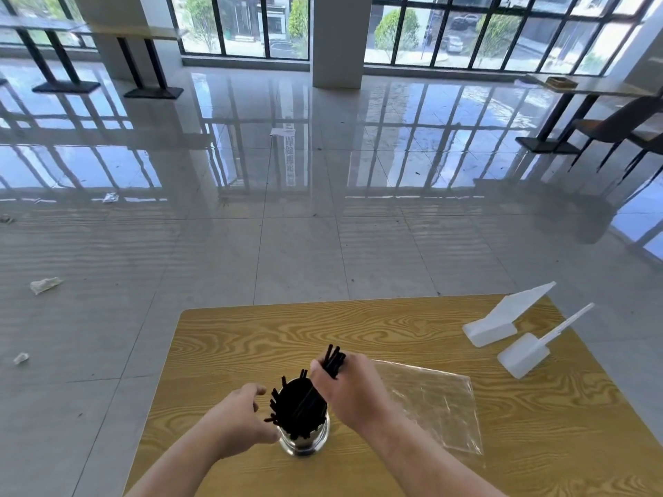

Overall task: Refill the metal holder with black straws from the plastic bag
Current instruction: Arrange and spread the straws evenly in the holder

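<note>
Black straws (334, 360) sit bunched in your right hand's (349, 394) closed grip, tilted into the metal holder (305, 441) (left hand (238, 421) open, steadying it).

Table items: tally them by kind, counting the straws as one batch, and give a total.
White plastic scoops: 2, the larger and the smaller
Clear plastic bag: 1
Metal holder: 1
Batch of black straws: 1, part in the holder, part gripped in the right hand
Total: 5
</note>
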`<state>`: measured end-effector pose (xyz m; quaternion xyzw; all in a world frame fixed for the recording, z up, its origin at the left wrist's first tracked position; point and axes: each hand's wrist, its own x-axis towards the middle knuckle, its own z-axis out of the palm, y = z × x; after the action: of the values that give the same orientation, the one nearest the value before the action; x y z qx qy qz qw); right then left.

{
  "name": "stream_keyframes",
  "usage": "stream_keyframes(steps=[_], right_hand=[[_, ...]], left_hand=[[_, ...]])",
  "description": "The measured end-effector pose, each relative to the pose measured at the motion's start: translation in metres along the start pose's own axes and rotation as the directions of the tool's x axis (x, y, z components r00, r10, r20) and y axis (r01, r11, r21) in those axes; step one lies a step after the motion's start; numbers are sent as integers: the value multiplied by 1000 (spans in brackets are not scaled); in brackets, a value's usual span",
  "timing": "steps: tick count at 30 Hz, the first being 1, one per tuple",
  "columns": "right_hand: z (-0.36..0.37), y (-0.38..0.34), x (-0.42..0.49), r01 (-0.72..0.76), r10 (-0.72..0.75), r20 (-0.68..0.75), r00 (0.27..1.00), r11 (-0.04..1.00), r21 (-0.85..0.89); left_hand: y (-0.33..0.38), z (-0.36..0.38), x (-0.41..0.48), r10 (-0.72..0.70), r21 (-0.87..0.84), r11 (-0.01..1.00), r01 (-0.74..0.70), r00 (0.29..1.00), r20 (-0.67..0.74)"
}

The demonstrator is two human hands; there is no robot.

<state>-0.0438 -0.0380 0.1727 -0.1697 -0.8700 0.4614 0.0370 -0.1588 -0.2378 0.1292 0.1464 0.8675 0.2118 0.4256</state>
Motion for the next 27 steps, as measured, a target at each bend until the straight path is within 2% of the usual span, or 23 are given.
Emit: stream_keyframes(steps=[3,6,12,15,22,24,27], right_hand=[[0,1,3,-64,63,18,998,995,74],[-8,0,4,-124,123,18,992,976,181],[-25,-9,12,-95,118,-75,990,960,265],[-30,-11,13,-63,84,-89,992,975,215],[-19,-6,12,-5,6,-22,1000,999,40],[-11,-2,12,-26,26,-9,1000,999,25],[5,6,8,-112,119,98,988,991,-74]], left_hand=[[-1,9,0,4,-25,1000,-3,999,34],[-1,12,-1,23,-15,1000,-23,1000,8],[-1,11,-1,67,7,998,-67,997,-40],[0,13,1,89,22,996,-88,995,-45],[2,20,6,133,52,990,-130,989,-68],[3,22,7,145,72,988,-139,985,-91],[7,25,6,153,88,986,-141,977,-148]])
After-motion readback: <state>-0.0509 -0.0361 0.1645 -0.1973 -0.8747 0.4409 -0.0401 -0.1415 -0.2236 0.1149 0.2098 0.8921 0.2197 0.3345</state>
